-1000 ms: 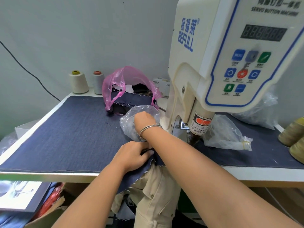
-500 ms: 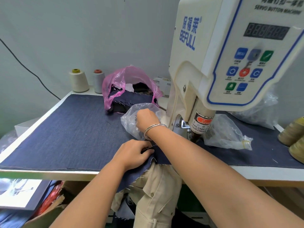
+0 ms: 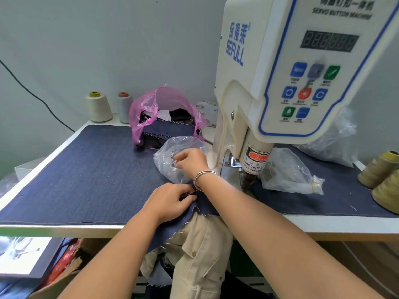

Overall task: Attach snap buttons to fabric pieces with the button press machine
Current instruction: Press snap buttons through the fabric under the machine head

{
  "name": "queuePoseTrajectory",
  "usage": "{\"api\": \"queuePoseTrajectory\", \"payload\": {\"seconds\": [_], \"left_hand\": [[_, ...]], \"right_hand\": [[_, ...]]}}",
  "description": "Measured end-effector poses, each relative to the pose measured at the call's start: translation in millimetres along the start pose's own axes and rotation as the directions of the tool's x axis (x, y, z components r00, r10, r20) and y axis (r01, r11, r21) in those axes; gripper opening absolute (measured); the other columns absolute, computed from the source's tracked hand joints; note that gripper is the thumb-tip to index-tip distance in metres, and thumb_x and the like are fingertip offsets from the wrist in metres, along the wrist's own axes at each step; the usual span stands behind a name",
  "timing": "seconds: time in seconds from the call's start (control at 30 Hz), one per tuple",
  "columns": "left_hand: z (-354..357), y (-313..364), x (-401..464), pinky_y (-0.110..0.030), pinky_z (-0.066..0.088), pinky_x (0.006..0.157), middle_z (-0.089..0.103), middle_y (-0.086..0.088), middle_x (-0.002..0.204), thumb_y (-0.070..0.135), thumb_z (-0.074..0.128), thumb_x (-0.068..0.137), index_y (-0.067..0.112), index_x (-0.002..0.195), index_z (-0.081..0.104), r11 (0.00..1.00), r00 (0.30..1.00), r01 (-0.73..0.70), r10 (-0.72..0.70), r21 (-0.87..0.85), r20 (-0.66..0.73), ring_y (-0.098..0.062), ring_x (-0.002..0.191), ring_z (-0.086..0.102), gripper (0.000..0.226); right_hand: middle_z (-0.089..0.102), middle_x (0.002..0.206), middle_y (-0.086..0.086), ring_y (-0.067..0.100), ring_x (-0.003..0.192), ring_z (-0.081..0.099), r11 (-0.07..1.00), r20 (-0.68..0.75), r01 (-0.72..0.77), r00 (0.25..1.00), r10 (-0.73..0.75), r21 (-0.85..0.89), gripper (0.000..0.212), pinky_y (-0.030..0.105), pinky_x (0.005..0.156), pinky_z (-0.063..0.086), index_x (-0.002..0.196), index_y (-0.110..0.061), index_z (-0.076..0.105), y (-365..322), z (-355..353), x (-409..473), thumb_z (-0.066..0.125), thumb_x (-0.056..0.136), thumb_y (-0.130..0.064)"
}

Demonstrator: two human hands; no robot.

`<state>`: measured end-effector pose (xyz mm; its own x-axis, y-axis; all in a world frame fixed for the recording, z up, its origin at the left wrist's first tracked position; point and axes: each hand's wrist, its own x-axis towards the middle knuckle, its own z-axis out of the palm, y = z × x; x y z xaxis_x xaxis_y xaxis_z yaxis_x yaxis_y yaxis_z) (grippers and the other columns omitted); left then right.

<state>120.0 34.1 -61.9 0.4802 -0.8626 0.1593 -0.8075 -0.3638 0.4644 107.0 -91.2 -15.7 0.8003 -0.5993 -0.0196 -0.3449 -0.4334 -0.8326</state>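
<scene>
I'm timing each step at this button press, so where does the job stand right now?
Done: nothing visible; no attached snap shows. In hand: the right hand reaches into the clear bag, apparently for a snap, while the left hand grips the fabric piece at the table edge. Left: put fabric and snap under the machine's press head and press.

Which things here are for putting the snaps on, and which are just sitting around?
For the job: button press machine, clear bag of snaps, fabric piece, right hand, left hand.

Lying about: pink bag, thread cones, olive thread cones.
</scene>
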Motion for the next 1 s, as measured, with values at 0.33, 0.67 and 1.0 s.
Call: {"api": "queuePoseTrajectory", "payload": {"seconds": [0.33,0.67,1.0], "left_hand": [[0,0,-1,-0.032,0.045,0.070,0.071,0.007,0.091,0.039,0.054,0.090,0.032,0.101,0.066,1.000,1.000,0.001,-0.001,-0.009,-0.022,-0.017,0.089,0.061,0.017],[-1,2,-2,-0.030,0.040,0.065,0.072,0.007,0.090,0.037,0.057,0.089,0.034,0.098,0.068,0.999,0.999,-0.007,0.005,-0.038,-0.049,-0.018,0.087,0.062,0.014],[-2,0,-2,-0.032,0.040,0.063,0.072,0.001,0.090,0.042,0.048,0.084,0.029,0.093,0.067,0.999,0.999,-0.037,0.036,-0.022,-0.034,-0.024,0.087,0.063,0.025]], "right_hand": [[0.074,0.096,0.002,0.014,0.093,0.065,0.998,-0.010,-0.008,1.000,0.007,-0.063,0.011,0.022,0.089,0.047,0.089,-0.012,0.077,8,6,6,0.069,0.081,-0.010],[0.069,0.103,0.003,0.019,0.100,0.060,0.948,0.005,0.161,0.986,-0.166,-0.276,0.035,0.016,0.077,0.039,0.104,-0.021,0.071,13,12,2,0.055,0.083,0.001],[0.065,0.070,0.005,0.008,0.070,0.060,0.936,-0.111,0.250,0.967,-0.229,0.249,0.030,0.023,0.073,0.051,0.090,-0.026,0.066,7,-31,-108,0.065,0.077,0.001]]}}
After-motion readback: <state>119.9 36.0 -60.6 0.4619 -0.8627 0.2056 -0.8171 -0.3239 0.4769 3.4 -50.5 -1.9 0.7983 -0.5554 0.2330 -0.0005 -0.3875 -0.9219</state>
